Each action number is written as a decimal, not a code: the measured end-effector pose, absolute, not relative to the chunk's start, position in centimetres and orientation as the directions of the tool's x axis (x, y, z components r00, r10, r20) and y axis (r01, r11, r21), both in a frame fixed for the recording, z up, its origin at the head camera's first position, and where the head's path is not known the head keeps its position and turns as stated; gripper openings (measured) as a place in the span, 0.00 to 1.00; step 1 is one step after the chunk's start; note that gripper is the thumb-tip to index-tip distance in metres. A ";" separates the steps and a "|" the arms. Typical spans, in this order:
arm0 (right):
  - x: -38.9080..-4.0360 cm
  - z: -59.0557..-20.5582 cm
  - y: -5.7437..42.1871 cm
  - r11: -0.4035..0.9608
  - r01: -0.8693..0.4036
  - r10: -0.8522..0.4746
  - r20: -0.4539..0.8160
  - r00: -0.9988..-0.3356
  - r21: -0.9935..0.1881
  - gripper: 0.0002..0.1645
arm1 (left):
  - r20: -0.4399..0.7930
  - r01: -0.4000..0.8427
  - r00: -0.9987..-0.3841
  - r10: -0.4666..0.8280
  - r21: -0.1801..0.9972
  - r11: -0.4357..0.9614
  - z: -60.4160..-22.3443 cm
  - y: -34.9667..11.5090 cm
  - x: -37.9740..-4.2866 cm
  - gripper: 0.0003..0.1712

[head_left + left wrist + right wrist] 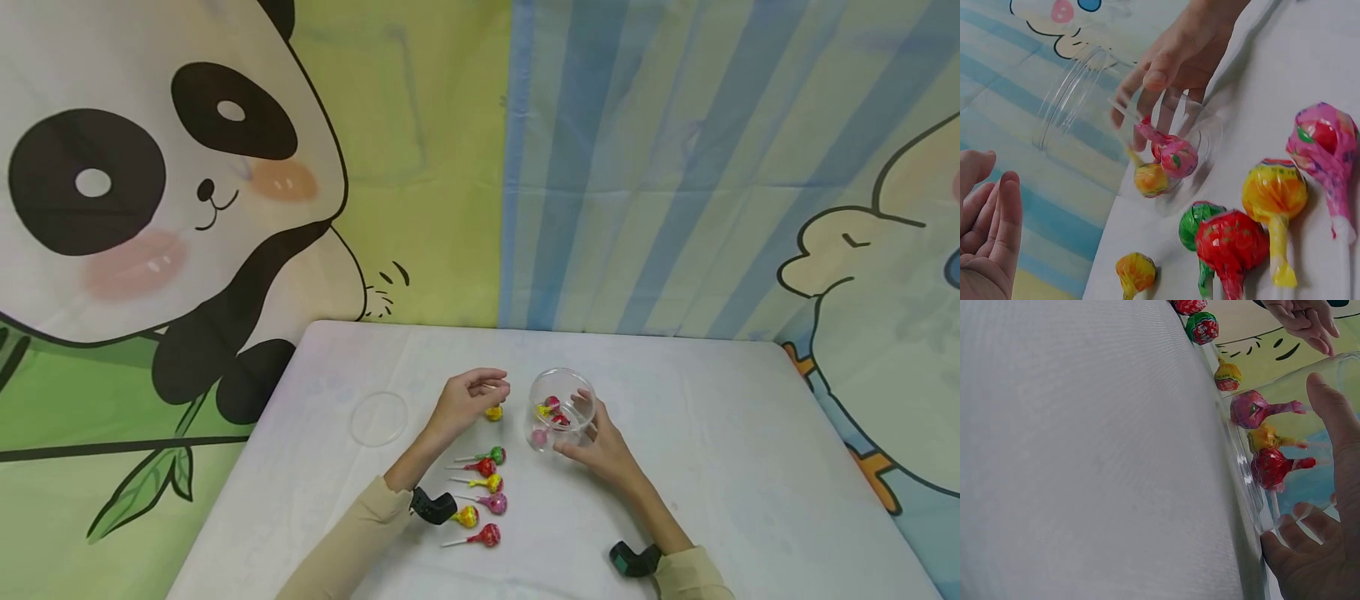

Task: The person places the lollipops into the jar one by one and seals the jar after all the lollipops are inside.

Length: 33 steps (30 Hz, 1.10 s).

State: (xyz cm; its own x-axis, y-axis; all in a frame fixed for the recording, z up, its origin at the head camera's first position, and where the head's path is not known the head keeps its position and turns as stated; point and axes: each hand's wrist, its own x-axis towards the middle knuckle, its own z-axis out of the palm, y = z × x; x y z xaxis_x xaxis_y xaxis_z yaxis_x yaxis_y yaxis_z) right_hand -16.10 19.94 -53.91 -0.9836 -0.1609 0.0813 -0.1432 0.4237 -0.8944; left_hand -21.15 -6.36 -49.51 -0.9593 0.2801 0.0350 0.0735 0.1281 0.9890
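The right hand (607,446) grips a clear, round, transparent jar (558,383) standing on the white-covered bench (735,433), its fingers and thumb curled around the wall. The jar sits about midway between the left and right edges, toward the far edge, with ball-shaped lollipops wrapped in pink (1249,409), yellow (1264,437) and red (1269,467) inside. The left hand (468,398) hovers beside the jar, fingers loosely extended and holding nothing visible. Just below it lies a lone yellow-wrapped lollipop (493,413).

From there a column runs toward the near edge: a green lollipop (498,455), a red one (486,467), a red-and-yellow one (493,483), a pink-purple one (496,503), another yellow one (468,517), partly behind the left wrist's black device (433,507), and a second red one (490,535). Nearer the left edge lies a clear round lid (378,419).
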 end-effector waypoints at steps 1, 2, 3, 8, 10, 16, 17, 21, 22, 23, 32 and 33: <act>-16.1 -53.9 20.0 0.427 -0.149 -0.163 0.087 -0.983 -0.892 0.57 | 0.027 0.067 -0.961 0.276 0.989 0.134 -49.5 -6.5 -21.2 0.19; -16.1 -54.0 20.0 0.436 -0.160 -0.169 0.094 -0.981 -0.886 0.58 | 0.025 0.065 -0.962 0.272 0.988 0.137 -49.2 -6.7 -21.0 0.19; -16.2 -54.2 20.1 0.439 -0.166 -0.171 0.099 -0.980 -0.883 0.58 | 0.030 0.069 -0.963 0.269 0.988 0.137 -49.4 -6.9 -21.0 0.19; -16.8 -56.0 20.6 0.460 -0.159 -0.157 0.097 -0.983 -0.873 0.59 | 0.057 0.103 -0.964 0.259 0.981 0.166 -50.2 -8.0 -21.1 0.22; -16.8 -56.0 20.6 0.458 -0.141 -0.147 0.082 -0.986 -0.878 0.59 | 0.056 0.110 -0.965 0.255 0.973 0.204 -51.1 -8.5 -21.4 0.23; -16.7 -55.9 20.5 0.466 -0.124 -0.144 0.063 -0.988 -0.876 0.59 | 0.050 0.115 -0.973 0.227 0.953 0.281 -52.7 -10.1 -21.8 0.22; -16.7 -55.9 20.5 0.466 -0.124 -0.144 0.064 -0.988 -0.876 0.59 | 0.051 0.115 -0.973 0.224 0.952 0.283 -52.9 -10.3 -21.9 0.22; -16.7 -55.9 20.5 0.461 -0.128 -0.147 0.067 -0.987 -0.878 0.59 | 0.049 0.113 -0.976 0.210 0.945 0.306 -53.5 -11.1 -22.1 0.21; -16.7 -55.9 20.5 0.460 -0.128 -0.147 0.067 -0.987 -0.879 0.59 | 0.044 0.109 -0.977 0.208 0.943 0.313 -53.5 -11.3 -22.2 0.20; -16.7 -55.8 20.5 0.460 -0.128 -0.147 0.066 -0.987 -0.879 0.59 | 0.042 0.108 -0.977 0.207 0.941 0.320 -53.6 -11.4 -22.2 0.20; -16.6 -55.6 20.5 0.455 -0.112 -0.142 0.051 -0.988 -0.884 0.59 | 0.099 0.266 -0.948 0.301 0.766 0.585 -53.8 -12.1 -23.5 0.14; -16.6 -55.6 20.5 0.459 -0.108 -0.140 0.048 -0.989 -0.882 0.59 | 0.093 0.288 -0.940 0.328 0.731 0.618 -54.0 -12.2 -23.6 0.13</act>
